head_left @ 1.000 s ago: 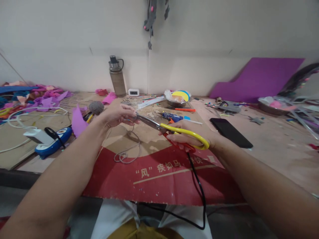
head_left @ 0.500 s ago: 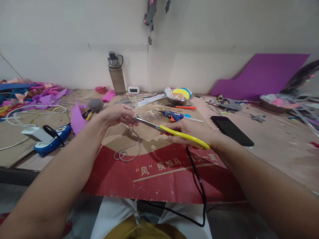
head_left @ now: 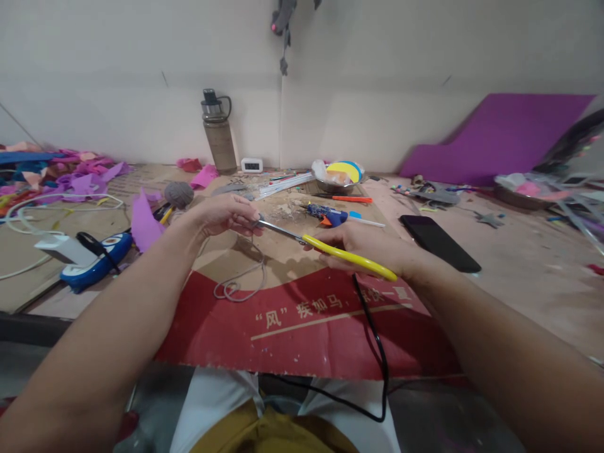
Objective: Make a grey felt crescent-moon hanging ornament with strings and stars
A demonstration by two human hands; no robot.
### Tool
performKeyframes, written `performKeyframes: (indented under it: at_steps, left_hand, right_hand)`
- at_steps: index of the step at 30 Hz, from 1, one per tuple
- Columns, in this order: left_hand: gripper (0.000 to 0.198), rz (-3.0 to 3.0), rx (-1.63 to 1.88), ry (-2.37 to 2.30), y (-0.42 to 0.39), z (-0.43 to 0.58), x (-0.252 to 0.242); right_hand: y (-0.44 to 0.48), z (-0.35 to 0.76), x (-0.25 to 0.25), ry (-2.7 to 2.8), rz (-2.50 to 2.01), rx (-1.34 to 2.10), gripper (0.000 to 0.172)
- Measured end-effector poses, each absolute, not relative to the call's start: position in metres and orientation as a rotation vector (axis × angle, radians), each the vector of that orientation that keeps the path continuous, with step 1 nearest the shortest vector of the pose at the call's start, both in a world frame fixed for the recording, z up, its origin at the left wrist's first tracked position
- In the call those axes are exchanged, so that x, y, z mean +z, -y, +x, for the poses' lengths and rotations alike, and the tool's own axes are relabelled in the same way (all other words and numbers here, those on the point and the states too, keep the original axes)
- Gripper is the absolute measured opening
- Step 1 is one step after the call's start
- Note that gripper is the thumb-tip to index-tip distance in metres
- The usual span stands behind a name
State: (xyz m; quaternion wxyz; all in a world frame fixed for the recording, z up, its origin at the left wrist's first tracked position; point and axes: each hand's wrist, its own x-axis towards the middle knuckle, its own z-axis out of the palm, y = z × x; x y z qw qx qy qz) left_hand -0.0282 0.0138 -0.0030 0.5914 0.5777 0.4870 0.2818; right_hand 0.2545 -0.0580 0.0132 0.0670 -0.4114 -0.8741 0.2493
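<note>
My right hand is closed around the yellow-handled scissors, blades pointing left toward my left hand. My left hand is pinched shut at the blade tips, holding a thin grey cord that hangs down and coils on the red and brown cardboard sheet. What exactly sits between the fingertips is too small to see.
A blue glue gun with a black cable lies behind the scissors. A black phone is to the right, and a water bottle, a small clock and a metal bowl by the wall. Felt scraps, a grey yarn ball and a blue device lie left.
The scissor handles have closed together, so the red lower handle no longer shows under my right hand. Both hands stay in about the same place.
</note>
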Motion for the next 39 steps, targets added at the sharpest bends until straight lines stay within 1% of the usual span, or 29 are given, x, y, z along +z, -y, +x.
performKeyframes:
  at_steps: [4,7,11,14,16,17,19,21,28,33,39]
  left_hand:
    - [0.010,1.385,0.768,-1.139,-0.013,-0.024,-0.003]
    - [0.009,1.425,0.872,-1.152,-0.014,-0.023,-0.004]
    - [0.008,1.322,1.059,-1.113,-0.015,-0.023,0.000]
    - [0.013,1.261,1.223,-0.997,-0.013,-0.021,0.005]
    - [0.012,1.238,1.343,-0.909,-0.011,-0.018,0.008]
    - [0.011,1.229,1.401,-0.882,-0.009,-0.015,0.009]
    - [0.009,1.231,1.501,-0.876,-0.003,-0.008,0.011]
    - [0.009,1.260,1.545,-0.891,0.003,0.000,0.011]
    - [0.011,1.307,1.559,-0.895,0.019,0.016,0.008]
    - [0.013,1.351,1.512,-0.858,0.025,0.021,0.005]
    - [0.013,1.306,1.292,-0.837,0.027,0.019,0.011]
  right_hand:
    - [0.056,0.256,0.011,2.637,-1.253,0.751,0.031]
    - [0.051,0.261,0.006,2.626,-1.237,0.677,0.035]
    - [0.045,0.268,-0.002,2.548,-1.202,0.646,0.038]
    - [0.046,0.265,-0.008,2.380,-1.160,0.647,0.037]
    - [0.048,0.255,-0.010,2.177,-1.119,0.679,0.037]
    - [0.048,0.247,-0.010,2.056,-1.099,0.729,0.039]
    - [0.045,0.229,-0.008,1.819,-1.031,0.857,0.050]
    - [0.039,0.209,-0.004,1.700,-0.971,0.893,0.058]
    - [0.025,0.159,0.008,1.532,-0.932,0.919,0.069]
    - [0.027,0.156,0.002,1.524,-0.885,0.982,0.065]
    - [0.027,0.171,0.002,1.560,-0.916,0.986,0.060]
